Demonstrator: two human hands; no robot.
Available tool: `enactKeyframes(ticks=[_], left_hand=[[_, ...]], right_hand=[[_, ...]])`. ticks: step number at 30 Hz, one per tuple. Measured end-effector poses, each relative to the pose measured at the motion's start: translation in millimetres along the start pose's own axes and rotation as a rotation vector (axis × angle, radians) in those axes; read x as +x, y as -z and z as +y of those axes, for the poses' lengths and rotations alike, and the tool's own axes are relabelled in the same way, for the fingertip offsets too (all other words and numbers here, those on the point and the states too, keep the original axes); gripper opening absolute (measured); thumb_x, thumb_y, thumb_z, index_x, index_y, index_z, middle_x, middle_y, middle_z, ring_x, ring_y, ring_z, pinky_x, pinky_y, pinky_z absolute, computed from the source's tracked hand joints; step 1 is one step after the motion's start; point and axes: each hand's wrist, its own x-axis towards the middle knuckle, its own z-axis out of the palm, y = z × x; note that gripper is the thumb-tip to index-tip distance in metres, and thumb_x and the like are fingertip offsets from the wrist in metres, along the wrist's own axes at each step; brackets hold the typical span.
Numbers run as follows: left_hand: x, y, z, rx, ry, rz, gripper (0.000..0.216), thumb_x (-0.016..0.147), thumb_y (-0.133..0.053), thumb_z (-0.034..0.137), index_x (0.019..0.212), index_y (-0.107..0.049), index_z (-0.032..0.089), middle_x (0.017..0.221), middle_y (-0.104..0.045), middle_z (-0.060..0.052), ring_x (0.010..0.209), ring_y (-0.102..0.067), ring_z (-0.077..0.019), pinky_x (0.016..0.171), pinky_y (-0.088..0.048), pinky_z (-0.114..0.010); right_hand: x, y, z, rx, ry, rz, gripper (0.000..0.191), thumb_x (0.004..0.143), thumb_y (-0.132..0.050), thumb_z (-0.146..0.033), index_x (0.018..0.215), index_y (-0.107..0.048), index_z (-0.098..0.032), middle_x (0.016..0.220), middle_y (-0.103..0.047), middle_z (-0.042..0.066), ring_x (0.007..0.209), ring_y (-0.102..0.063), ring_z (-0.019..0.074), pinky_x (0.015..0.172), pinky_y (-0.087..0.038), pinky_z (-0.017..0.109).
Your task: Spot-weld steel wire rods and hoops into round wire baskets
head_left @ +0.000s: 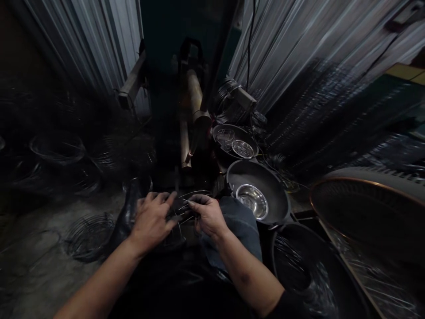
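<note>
1. Clearly, my right hand (208, 215) pinches thin wires (195, 192) between thumb and fingers.
2. They stretch between my hands, left of the shiny bowl (253, 201).
3. My left hand (152, 219) spreads blurred fingers; I cannot tell whether it grips any.

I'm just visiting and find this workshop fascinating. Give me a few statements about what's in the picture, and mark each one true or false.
1. The right hand pinches thin metal wire at its fingertips. True.
2. Both hands wear thick gloves. False: the left hand and the right are both bare.
3. A shiny metal bowl sits inside a dark round basin. True.
4. The pale wall at the upper right is smooth and flat. False: it is ridged sheeting.
5. A bundle of dark looped wire lies on the floor to the person's left. True.
</note>
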Motion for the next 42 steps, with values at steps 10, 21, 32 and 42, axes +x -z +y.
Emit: enactKeyframes(ticks=[10,21,32,42], left_hand=[[32.2,-3.8,21.3,-0.014,-0.044,0.019,0.037,0.078,-0.060,0.033,0.112,-0.067,0.020,0.098,-0.067,-0.010,0.097,-0.055,-0.0307,0.078,-0.040,-0.046],[56.7,-2.1,30.0,0.135,-0.134,0.189,0.036,0.080,-0.056,0.029,0.110,-0.067,0.014,0.090,-0.067,-0.009,0.092,-0.054,-0.0302,0.077,-0.037,-0.044],[71.9,2.2,21.4,0.141,-0.177,0.285,0.032,0.082,-0.051,0.023,0.108,-0.066,0.013,0.092,-0.068,-0.010,0.091,-0.054,-0.0284,0.079,-0.036,-0.043],[99.0,13.9,9.9,0.125,-0.123,0.241,0.032,0.079,-0.052,0.026,0.105,-0.067,0.016,0.090,-0.067,-0.010,0.090,-0.053,-0.0291,0.076,-0.036,-0.044]], right_hand=[[-15.0,47.6,-9.1,0.163,-0.092,0.138,0.034,0.051,-0.088,-0.025,0.073,-0.064,-0.013,0.064,-0.068,0.004,0.055,-0.062,0.0133,0.044,-0.043,0.019],[13.9,11.8,-22.3,0.321,-0.126,0.063,0.032,0.050,-0.087,-0.021,0.072,-0.067,-0.011,0.062,-0.064,0.001,0.050,-0.053,0.0080,0.042,-0.040,0.016],[39.8,-6.3,-20.8,0.289,-0.020,0.064,0.033,0.047,-0.088,-0.025,0.067,-0.065,-0.011,0.055,-0.058,-0.002,0.045,-0.049,0.0062,0.039,-0.036,0.016],[61.5,-28.9,-25.3,0.340,0.047,0.117,0.032,0.047,-0.087,-0.022,0.067,-0.064,-0.013,0.056,-0.059,-0.003,0.046,-0.048,0.0058,0.039,-0.035,0.016]])
